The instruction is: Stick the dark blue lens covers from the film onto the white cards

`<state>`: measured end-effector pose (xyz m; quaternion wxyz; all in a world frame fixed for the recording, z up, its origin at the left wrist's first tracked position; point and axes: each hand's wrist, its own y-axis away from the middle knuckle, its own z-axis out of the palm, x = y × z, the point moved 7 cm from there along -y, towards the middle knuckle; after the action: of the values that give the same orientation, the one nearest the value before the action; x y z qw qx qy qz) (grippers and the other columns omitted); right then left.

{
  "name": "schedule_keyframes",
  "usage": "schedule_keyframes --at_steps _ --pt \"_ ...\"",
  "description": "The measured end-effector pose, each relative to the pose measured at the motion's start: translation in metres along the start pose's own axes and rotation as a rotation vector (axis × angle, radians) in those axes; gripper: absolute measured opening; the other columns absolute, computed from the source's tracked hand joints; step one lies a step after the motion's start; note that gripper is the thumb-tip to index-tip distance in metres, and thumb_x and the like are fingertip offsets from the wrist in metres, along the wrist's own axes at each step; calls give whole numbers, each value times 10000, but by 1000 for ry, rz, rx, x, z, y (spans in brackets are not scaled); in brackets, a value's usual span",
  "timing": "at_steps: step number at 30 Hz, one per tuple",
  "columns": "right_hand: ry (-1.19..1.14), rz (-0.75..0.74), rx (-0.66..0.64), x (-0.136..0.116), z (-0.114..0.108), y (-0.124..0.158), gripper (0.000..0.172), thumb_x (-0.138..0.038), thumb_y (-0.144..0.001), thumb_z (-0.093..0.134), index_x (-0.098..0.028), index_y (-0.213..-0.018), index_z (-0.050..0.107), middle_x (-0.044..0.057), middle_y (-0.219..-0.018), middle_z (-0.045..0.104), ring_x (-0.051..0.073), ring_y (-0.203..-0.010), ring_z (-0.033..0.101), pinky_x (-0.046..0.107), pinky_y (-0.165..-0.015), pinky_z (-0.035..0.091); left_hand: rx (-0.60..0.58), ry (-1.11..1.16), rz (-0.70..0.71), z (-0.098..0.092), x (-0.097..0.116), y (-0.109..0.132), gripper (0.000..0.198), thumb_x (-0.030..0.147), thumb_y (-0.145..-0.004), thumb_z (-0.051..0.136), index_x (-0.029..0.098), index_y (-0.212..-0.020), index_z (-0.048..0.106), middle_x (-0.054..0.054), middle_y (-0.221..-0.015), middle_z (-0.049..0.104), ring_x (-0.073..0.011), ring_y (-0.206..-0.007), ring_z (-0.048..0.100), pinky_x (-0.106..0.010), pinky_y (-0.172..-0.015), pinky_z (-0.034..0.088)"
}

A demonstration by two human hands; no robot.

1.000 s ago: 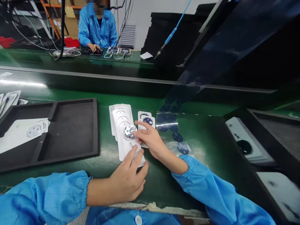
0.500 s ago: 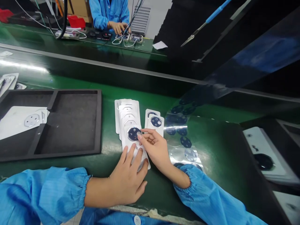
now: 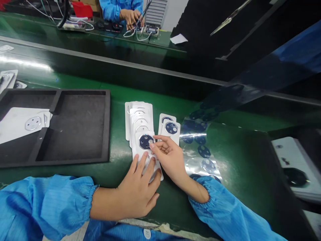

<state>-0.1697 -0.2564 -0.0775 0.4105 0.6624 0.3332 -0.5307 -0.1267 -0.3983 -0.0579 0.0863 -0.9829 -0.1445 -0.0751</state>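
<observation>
Fanned white phone back covers (image 3: 141, 117) lie in an overlapping stack on the green bench. The front cover carries a dark blue octagonal film sticker (image 3: 144, 142) with small round holes. My left hand (image 3: 140, 187) lies over the lower part of this cover, its fingers spread and holding it down. At the sticker's right edge, my right hand (image 3: 170, 157) pinches with thumb and forefinger; the fingertips partly hide that edge. Close behind the right hand are two more white covers (image 3: 173, 126) with dark stickers on them.
A clear sheet of dark blue stickers (image 3: 204, 151) lies to the right. On the left stands a black divided tray (image 3: 106, 134) holding white covers (image 3: 20, 117). More covers (image 3: 288, 157) rest at the far right. Across the bench, a co-worker's hands (image 3: 131, 18) are among cables.
The view has shifted slightly, moving the background up and the stack a little right. Both hands keep nearly the same place on the front cover, the right one still pinching at the sticker's edge.
</observation>
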Motion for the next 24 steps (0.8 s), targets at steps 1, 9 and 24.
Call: schedule_keyframes --at_steps 1,9,24 --pt "1 2 -1 0 0 0 380 -449 -809 804 -223 -1084 673 19 -782 724 183 -687 684 317 -656 561 -2 2 1 0 0 0 605 467 -1045 400 52 -1482 451 -324 -1565 344 -564 -1464 284 -699 -1151 205" --pt "11 -22 -4 1 0 -1 372 -450 -816 794 -220 -1082 673 14 -769 716 180 -681 681 325 -685 567 2 -2 3 1 -1 -1 605 454 -1040 419 41 -1480 455 -330 -1562 346 -574 -1469 262 -704 -1147 202" --pt "151 -87 -9 1 1 -2 338 -463 -869 734 -244 -1119 671 26 -834 723 191 -703 679 339 -682 558 9 -4 1 1 -1 0 615 463 -1033 433 45 -1484 456 -322 -1561 348 -575 -1464 273 -713 -1140 233"
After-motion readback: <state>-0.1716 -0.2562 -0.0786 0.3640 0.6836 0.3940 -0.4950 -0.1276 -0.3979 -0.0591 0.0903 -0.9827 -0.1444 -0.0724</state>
